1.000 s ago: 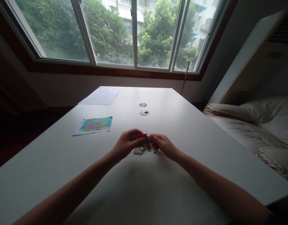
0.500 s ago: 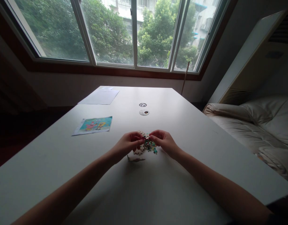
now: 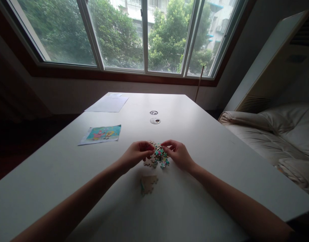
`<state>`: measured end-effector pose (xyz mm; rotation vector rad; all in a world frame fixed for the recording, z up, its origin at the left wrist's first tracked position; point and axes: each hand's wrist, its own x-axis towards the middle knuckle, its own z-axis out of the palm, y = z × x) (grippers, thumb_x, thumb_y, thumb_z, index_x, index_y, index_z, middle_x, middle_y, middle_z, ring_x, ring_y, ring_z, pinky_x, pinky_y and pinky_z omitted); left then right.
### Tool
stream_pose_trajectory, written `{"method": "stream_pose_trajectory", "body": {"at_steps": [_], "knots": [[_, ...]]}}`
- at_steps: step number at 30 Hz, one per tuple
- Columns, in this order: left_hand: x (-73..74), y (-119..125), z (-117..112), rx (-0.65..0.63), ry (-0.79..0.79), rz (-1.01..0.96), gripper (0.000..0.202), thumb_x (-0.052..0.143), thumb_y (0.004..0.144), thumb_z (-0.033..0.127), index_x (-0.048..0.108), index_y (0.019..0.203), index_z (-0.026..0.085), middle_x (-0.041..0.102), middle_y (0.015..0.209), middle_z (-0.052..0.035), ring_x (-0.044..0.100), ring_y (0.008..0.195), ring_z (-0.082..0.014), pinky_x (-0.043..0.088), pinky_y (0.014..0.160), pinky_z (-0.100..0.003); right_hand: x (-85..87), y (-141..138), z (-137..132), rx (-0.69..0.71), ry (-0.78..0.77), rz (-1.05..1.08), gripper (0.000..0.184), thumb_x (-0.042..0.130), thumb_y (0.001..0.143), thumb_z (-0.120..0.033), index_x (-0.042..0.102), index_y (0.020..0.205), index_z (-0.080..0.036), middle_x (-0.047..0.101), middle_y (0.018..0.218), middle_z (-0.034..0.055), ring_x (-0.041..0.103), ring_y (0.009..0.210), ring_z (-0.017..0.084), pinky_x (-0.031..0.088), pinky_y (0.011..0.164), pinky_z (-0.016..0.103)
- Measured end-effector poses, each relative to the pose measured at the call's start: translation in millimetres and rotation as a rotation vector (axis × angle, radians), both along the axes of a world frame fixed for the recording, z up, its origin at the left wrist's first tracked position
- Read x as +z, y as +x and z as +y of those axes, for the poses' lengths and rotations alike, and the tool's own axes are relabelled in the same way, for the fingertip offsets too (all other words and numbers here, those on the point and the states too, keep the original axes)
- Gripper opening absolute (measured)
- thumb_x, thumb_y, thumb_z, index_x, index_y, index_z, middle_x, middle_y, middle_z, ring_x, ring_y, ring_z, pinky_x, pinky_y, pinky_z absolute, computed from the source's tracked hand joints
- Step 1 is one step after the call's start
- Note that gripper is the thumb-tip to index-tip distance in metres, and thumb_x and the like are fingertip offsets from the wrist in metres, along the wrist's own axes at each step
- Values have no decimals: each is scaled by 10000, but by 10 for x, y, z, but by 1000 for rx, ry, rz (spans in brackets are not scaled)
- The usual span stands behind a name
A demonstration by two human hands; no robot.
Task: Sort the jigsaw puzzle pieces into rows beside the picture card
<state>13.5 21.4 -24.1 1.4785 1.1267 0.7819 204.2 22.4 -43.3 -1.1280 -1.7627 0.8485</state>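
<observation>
My left hand [image 3: 139,153] is closed in a pinch at the left side of a loose heap of jigsaw pieces [image 3: 161,157]; what lies between its fingertips is too small to make out. Facing it, my right hand [image 3: 178,153] has its thumb and forefinger bent close together over the heap's right side, and any piece in them cannot be told. The heap mixes turquoise, pink and plain brown-backed pieces. Nearer to me, a joined chunk of jigsaw pieces [image 3: 148,184] shows its brown back, slightly blurred, with a strip of green at its left edge.
A cartoon picture sheet [image 3: 101,133] lies on the white table [image 3: 205,134] to the left, with a white paper [image 3: 107,104] farther back. Two small round discs, the nearer disc [image 3: 155,121] among them, lie beyond the heap. A cream sofa [image 3: 267,137] stands at the right.
The joined chunk has dropped away below my hands, turning from edge-on to brown side up. My fingertips have drawn slightly apart, and more coloured pieces show between them.
</observation>
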Motion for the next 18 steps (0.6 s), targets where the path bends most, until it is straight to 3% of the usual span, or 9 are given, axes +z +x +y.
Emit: {"method": "stream_pose_trajectory", "body": {"at_steps": [4,6,8,10,12,14,18], "knots": [[55,-108,47,-119,245,277,278,596,689,333,603,904,158,620,814,-42,528,573,-109,411,524,-224,33,40,-44,94,264,-251,167,548,769,-241,631,906,-194,588,991,60,544,675,100,448,641,240],[151,-168,32,-146,403,432,313,574,708,369,593,957,182,587,975,-63,532,603,-108,423,583,-240,47,60,-59,219,326,-341,154,544,777,-233,624,902,-192,587,974,59,552,730,112,445,673,239],[273,-214,-26,-191,495,600,306,548,723,408,600,934,191,576,976,-67,532,617,-120,407,595,-245,60,70,-74,321,374,-427,128,544,783,-246,623,865,-187,598,903,52,551,752,121,436,683,240],[383,-235,-124,-262,498,775,329,535,708,494,623,819,197,606,826,-52,539,644,-160,376,563,-244,71,63,-98,379,414,-492,151,558,778,-309,624,837,-186,601,846,49,547,760,133,427,676,244],[449,-226,-239,-346,375,928,459,468,693,612,629,677,182,600,641,-49,508,519,-159,315,470,-240,79,37,-134,421,439,-529,236,576,752,-404,623,839,-190,599,822,47,543,765,143,421,671,251],[462,-197,-335,-393,322,1029,556,427,663,682,631,623,166,593,582,-65,488,471,-165,263,427,-245,82,-2,-177,462,455,-544,335,584,714,-488,618,874,-194,602,832,45,544,769,149,419,681,259],[406,-153,-396,-432,331,1111,462,494,651,592,638,606,155,606,582,-80,500,486,-179,234,417,-249,61,-66,-227,519,469,-588,429,570,687,-558,604,923,-201,608,867,46,546,805,164,413,741,280]]}}
